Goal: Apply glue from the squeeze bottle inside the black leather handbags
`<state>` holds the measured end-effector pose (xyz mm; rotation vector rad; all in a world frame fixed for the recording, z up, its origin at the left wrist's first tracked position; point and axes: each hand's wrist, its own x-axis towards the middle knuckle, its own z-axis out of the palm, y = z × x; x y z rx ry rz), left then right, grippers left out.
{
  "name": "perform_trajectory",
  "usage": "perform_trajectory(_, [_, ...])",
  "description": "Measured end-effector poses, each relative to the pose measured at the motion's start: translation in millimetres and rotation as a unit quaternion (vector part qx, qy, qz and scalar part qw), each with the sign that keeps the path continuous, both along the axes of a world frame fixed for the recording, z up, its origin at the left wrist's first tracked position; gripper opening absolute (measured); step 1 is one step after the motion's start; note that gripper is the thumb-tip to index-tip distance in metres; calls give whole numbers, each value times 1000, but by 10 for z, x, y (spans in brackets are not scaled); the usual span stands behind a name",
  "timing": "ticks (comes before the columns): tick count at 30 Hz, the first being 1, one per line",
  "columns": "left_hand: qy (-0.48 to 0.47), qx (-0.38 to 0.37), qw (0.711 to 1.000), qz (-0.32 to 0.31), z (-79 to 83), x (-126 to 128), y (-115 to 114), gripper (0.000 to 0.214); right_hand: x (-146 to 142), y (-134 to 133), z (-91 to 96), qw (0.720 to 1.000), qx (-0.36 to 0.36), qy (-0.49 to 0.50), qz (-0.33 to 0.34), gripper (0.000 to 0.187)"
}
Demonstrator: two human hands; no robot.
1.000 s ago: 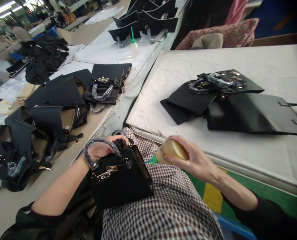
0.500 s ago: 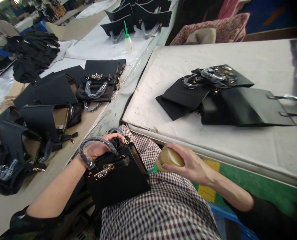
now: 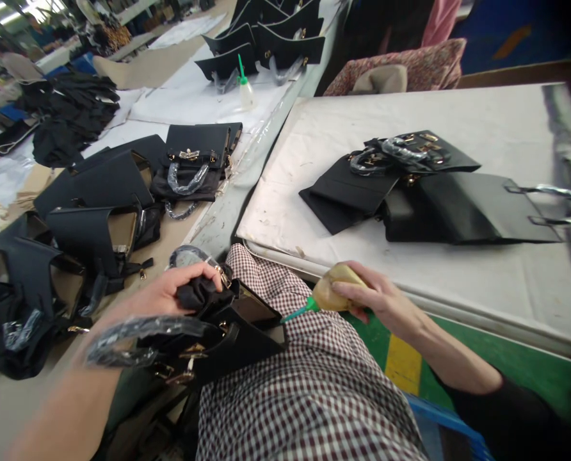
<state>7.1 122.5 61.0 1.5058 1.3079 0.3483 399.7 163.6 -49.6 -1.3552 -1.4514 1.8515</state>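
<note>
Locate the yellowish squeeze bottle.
Head view, just right of centre: the squeeze bottle sits in the right hand, in front of the white table, green nozzle pointing toward the black handbag on the lap.

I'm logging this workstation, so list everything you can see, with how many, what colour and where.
handbag: one, black with gold fittings, on the lap
squeeze bottle: one, amber with green nozzle, tip near the handbag
table handbags: about three, black, overlapping on the white table
white table: one, white, right
bench handbags: several, black, left bench
second squeeze bottle: one, clear with green nozzle, far bench
black pile: one, black, far left
checked garment: one, maroon and white, over the lap
left hand: one, grips the handbag's top
right hand: one, around the squeeze bottle
</note>
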Motion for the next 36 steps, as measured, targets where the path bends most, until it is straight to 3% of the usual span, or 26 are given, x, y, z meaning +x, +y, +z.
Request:
perform_trajectory(2, [54,39,998,-9,82,-9,-131,19,49,5,-65,998,16,29,-52,38])
perform_trajectory(5, [73,65,995,8,-27,38,-321,16,88,-7,-179,996,42,16,-75,36])
perform_trajectory(8, [58,108,992,39,-236,130,-492,21,71,-20,-250,995,75,-41,-55,43])
perform_trajectory(11, [66,150,984,62,-340,266,-681,18,15,-19,-259,988,117,-95,-25,50])
perform_trajectory(19, [80,200,976,14,-250,591,-1138,30,-146,36,-168,967,196,-154,48,50])
perform_trajectory(27, [81,229,970,0,-270,648,-1220,36,-81,31,-175,975,148,-130,102,38])
perform_trajectory(32, [98,219,971,6,-275,674,-1304,38,-28,-28,-199,997,29,-70,26,46])
perform_trajectory(36, [124,209,970,21,-284,719,-1484,44,8,-107,-179,998,17,-60,25,43])
